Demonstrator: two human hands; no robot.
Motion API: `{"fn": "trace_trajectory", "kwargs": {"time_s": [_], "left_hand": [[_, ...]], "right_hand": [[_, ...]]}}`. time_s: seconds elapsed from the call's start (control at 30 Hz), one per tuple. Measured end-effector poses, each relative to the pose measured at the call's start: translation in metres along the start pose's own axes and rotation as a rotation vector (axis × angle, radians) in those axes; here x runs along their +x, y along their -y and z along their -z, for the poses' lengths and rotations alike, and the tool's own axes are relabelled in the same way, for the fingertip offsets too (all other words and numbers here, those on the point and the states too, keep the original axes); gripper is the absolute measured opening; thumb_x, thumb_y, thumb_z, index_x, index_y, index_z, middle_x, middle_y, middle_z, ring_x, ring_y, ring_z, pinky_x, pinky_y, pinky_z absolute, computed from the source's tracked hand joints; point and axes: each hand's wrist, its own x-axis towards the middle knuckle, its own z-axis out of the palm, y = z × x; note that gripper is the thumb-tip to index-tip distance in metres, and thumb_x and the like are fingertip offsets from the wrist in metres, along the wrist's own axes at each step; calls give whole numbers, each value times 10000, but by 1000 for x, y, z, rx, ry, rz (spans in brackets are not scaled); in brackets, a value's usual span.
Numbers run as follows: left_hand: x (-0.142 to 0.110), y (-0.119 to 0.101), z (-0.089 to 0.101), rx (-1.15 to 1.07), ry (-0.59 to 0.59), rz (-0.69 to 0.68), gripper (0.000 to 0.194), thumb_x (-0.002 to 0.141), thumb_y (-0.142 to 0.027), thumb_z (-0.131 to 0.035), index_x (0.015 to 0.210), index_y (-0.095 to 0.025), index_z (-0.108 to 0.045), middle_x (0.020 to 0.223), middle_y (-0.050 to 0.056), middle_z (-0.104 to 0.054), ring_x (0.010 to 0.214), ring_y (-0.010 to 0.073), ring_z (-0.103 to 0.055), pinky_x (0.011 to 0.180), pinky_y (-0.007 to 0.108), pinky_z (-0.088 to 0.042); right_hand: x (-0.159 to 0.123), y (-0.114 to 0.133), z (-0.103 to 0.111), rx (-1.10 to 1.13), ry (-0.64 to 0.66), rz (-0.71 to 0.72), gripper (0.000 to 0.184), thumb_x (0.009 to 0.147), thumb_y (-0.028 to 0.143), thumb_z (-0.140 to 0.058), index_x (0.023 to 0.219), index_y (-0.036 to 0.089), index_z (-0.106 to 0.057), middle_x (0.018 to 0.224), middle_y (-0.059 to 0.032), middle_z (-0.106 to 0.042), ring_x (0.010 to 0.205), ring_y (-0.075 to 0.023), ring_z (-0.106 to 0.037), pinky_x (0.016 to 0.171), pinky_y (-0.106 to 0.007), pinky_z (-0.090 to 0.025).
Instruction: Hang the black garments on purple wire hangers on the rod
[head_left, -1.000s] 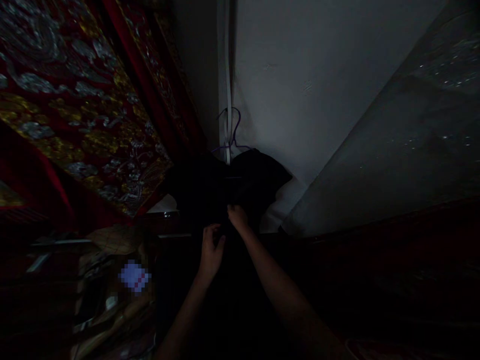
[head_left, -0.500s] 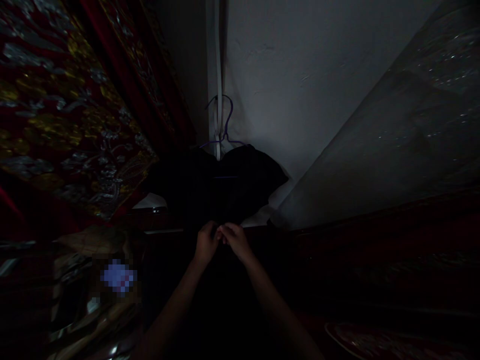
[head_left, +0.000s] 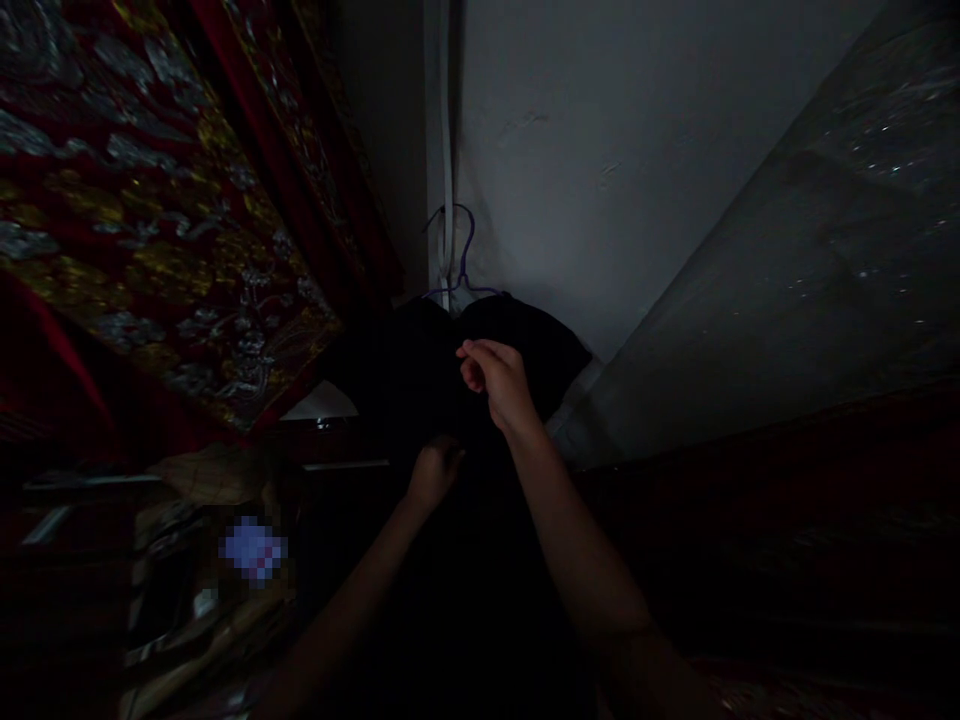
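A black short-sleeved garment hangs on a thin purple hanger, its shoulders spread against the wall. My left hand is closed at the middle of the garment's front and appears to grip the dark cloth there. Higher up, near the neckline, my right hand has its thumb and forefinger pinched together. Whatever lies between those fingertips is too dark and small to make out. The lower part of the garment is lost in shadow.
A pale strap or pipe runs down the wall corner behind the hanger. Red cloth with gold and silver embroidery hangs at left. Clear plastic sheeting covers the right side. Cluttered items lie at lower left.
My right hand has risen from beside the left hand to near the neckline. My left hand stays low on the front. The view has shifted slightly.
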Motion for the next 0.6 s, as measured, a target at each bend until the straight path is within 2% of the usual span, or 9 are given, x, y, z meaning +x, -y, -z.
{"fn": "trace_trajectory", "kwargs": {"time_s": [0.07, 0.13, 0.17, 0.2, 0.27, 0.37, 0.47, 0.53, 0.6], "left_hand": [[21, -26, 25, -36, -65, -54, 152, 944, -223, -547, 1075, -198, -622, 1019, 74, -700, 960, 192, -679, 885, 331, -518], [44, -58, 54, -86, -259, -201, 354, 963, -247, -550, 1314, -211, -522, 1091, 78, -686, 979, 180, -667, 905, 334, -512], [56, -73, 67, -72, -320, -284, 389, 970, -248, -544, 1355, -216, -496, 1098, 77, -682, 969, 174, -660, 901, 332, -509], [67, -87, 79, -35, -335, -367, 348, 974, -245, -540, 1321, -215, -532, 1080, 73, -683, 943, 169, -656, 887, 326, -508], [86, -107, 95, 62, -268, -479, 164, 976, -227, -540, 1103, -196, -639, 972, 53, -684, 885, 160, -649, 824, 295, -505], [101, -123, 106, 194, -214, -570, 107, 967, -210, -548, 916, -174, -636, 862, 39, -663, 815, 155, -636, 749, 274, -491], [105, -129, 121, 223, -373, -567, 105, 966, -241, -553, 914, -175, -616, 864, 27, -651, 834, 155, -625, 779, 282, -480], [106, -124, 140, 147, -606, -466, 128, 968, -290, -556, 934, -177, -605, 883, 16, -634, 877, 155, -613, 825, 289, -471], [106, -105, 164, -27, -792, -300, 165, 974, -339, -537, 941, -183, -582, 873, -1, -605, 872, 145, -592, 827, 279, -468]], "right_hand": [[-9, -5, 2, -30, 14, 4, 332, 753, 499, -646, 720, 168, -643, 493, 38, -532, 427, -77, -445, 420, -201, -308], [-17, -9, 5, -78, 41, 8, 331, 771, 500, -638, 718, 173, -638, 502, 35, -540, 438, -84, -460, 430, -205, -322], [-19, -9, 8, -101, 58, 21, 325, 783, 496, -629, 719, 177, -636, 507, 34, -543, 442, -87, -466, 435, -208, -326], [-20, -9, 9, -124, 74, 44, 317, 800, 487, -618, 723, 180, -633, 511, 35, -543, 447, -91, -469, 443, -212, -330], [-18, -8, 11, -178, 91, 122, 296, 839, 460, -589, 736, 185, -627, 515, 40, -530, 458, -98, -474, 468, -222, -342], [-7, -17, 12, -319, 33, 252, 261, 870, 396, -555, 725, 186, -608, 548, 37, -526, 509, -113, -491, 528, -241, -358], [3, -47, 13, -486, -47, 219, 213, 842, 300, -550, 665, 186, -583, 617, 8, -570, 586, -132, -527, 588, -259, -363], [2, -73, 13, -517, -32, 95, 194, 815, 268, -552, 641, 187, -583, 624, 2, -581, 600, -139, -532, 607, -263, -364], [-7, -95, 14, -458, 24, -17, 200, 811, 299, -558, 645, 193, -589, 582, 18, -552, 573, -134, -505, 594, -257, -360]]}}
